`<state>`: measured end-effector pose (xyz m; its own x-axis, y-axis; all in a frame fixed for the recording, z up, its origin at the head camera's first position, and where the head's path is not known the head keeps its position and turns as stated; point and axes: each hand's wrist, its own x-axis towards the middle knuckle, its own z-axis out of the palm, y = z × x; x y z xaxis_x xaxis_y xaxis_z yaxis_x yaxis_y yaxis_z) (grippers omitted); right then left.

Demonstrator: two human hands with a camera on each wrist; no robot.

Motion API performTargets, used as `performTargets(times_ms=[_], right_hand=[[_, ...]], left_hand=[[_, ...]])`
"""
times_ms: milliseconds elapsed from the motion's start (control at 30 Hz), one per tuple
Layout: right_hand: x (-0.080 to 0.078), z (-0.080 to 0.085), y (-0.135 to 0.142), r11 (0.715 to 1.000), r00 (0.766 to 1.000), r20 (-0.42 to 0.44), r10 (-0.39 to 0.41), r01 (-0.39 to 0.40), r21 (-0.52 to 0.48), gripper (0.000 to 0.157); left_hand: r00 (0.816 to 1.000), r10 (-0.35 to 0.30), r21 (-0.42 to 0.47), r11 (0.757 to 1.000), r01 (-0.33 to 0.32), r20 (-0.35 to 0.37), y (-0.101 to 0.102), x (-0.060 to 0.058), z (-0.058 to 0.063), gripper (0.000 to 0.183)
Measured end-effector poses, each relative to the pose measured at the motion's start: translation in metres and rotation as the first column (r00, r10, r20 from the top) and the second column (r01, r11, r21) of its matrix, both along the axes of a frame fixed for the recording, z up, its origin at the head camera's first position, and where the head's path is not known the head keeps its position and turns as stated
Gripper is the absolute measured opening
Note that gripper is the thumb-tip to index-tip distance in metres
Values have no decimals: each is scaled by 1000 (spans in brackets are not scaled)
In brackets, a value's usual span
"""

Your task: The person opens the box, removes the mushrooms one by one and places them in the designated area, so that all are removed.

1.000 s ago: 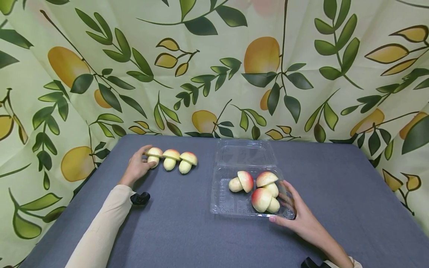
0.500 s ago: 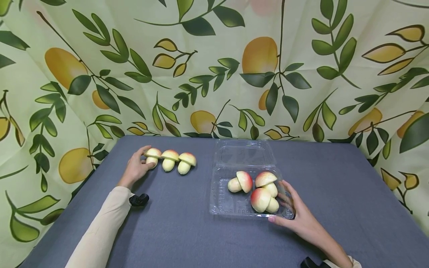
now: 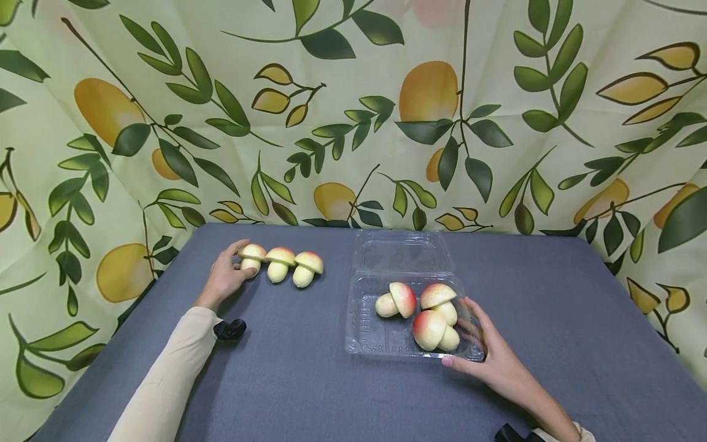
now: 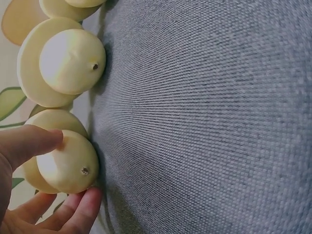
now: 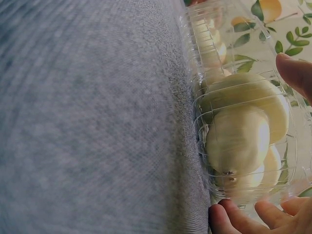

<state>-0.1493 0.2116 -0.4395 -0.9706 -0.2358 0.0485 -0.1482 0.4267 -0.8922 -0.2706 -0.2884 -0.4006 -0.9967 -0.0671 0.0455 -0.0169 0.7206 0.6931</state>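
As we look centre left, we see the left hand (image 3: pixel 225 276) pinching one mushroom (image 3: pixel 252 252) beside two others (image 3: pixel 278 272); lower right of centre, three mushrooms (image 3: pixel 428 330) lie in a clear box (image 3: pixel 366 339) the right hand (image 3: pixel 493 351) grips.

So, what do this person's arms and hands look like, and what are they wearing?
The left hand and right hand are ungloved. A cream long sleeve covers the left forearm; only a bit of the right sleeve shows. Each wrist carries a small black device, left and right.
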Motion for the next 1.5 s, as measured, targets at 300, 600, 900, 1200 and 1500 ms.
performTargets(times_ms=[300,600,900,1200,1500], right_hand=[[0,0,-1,1000,1000,-2,2,-2,-2,109],[0,0,-1,1000,1000,-6,6,-6,-10,109],[0,1,-2,1000,1000,-9,8,-8,-14,109],[0,0,-2,1000,1000,-5,6,-6,-16,109],[0,0,-1,1000,1000,-5,1,-1,-6,109]], left_hand=[[1000,0,-5,1000,0,-15,0,1,1,67],[999,6,-20,1000,-7,-51,-2,1,0,67],[998,58,-6,998,-58,-12,-5,7,5,66],[997,46,8,999,-45,-62,-11,19,11,65],[993,50,9,999,-50,-109,-10,28,11,61]])
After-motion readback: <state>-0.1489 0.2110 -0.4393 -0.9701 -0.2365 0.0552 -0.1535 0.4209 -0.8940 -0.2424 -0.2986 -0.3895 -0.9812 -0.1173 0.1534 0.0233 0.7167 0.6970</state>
